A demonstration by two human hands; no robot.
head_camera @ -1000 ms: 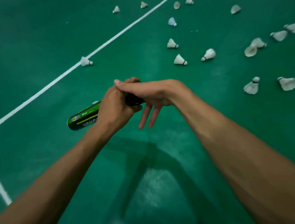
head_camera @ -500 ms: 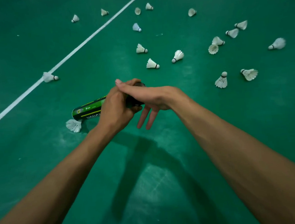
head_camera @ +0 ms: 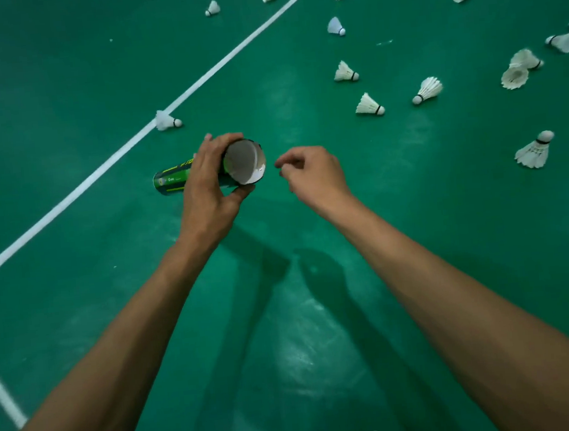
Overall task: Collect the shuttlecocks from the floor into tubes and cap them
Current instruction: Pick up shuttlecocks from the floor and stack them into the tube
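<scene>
Pulled R hand (head_camera: pixel 312 175) off tube (head_camera: pixel 170 181) mouth, now loosely curled, empty | L hand (head_camera: pixel 207 191) grips uncapped tube | risk: spill onto floor (head_camera: pixel 58 80) if tipped mouth-down

right hand (head_camera: pixel 314 175): lay flat across the tube's end a second ago, now lifted off and apart to the right, fingers loosely curled | tube (head_camera: pixel 173 181): mouth uncovered and swung toward the person, pale inside showing | left hand (head_camera: pixel 208 191): turned with it, thumb now under the rim
</scene>
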